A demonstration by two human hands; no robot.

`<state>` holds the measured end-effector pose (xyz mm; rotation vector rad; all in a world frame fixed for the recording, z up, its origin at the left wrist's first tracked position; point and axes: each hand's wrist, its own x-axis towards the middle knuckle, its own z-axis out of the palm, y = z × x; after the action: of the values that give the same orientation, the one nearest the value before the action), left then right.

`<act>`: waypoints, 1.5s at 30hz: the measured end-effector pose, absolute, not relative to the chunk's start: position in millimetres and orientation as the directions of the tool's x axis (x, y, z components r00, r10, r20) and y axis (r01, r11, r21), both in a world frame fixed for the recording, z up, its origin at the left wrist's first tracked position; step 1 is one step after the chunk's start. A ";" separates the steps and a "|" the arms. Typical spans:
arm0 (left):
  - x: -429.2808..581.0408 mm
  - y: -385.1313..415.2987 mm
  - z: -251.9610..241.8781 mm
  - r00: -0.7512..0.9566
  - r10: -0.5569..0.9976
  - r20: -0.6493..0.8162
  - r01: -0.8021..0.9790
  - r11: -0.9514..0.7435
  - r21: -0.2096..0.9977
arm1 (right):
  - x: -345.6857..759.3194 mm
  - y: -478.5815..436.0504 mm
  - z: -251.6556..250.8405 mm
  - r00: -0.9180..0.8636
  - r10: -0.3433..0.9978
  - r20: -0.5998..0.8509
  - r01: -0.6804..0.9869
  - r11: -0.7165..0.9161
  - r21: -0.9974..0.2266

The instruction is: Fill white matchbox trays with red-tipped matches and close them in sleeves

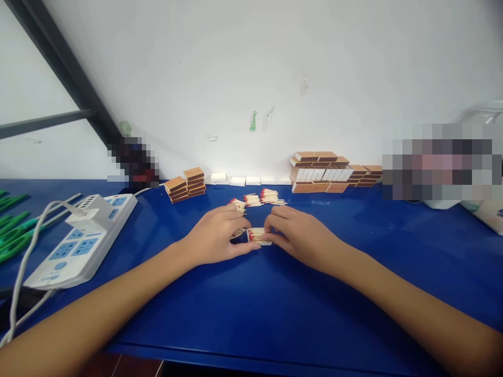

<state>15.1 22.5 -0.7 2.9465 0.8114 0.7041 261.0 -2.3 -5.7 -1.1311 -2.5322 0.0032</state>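
Both my hands meet at the middle of the blue table (275, 303). Between them lies a small open matchbox tray (259, 236) filled with red-tipped matches. My left hand (218, 235) pinches its left end, fingers curled. My right hand (293, 230) closes round its right end. Just behind the hands lie small bundles of loose matches (259, 199).
Stacks of brown matchboxes stand at the wall: a small pile (186, 184) at centre-left and a larger pile (334, 173) at right. White inner trays (238, 180) sit between them. A white power strip (82, 235) with cables lies at left, green objects (11, 230) beyond it.
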 end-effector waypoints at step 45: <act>16.0 22.9 0.6 0.768 0.497 0.405 0.492 -0.862 0.124 | 254.9 -5.6 -9.4 -0.622 0.698 0.354 0.675 0.707 -0.209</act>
<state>16.0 22.9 0.6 2.9432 0.8229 0.6786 254.9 -5.6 -9.4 -1.0614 -2.5048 0.0765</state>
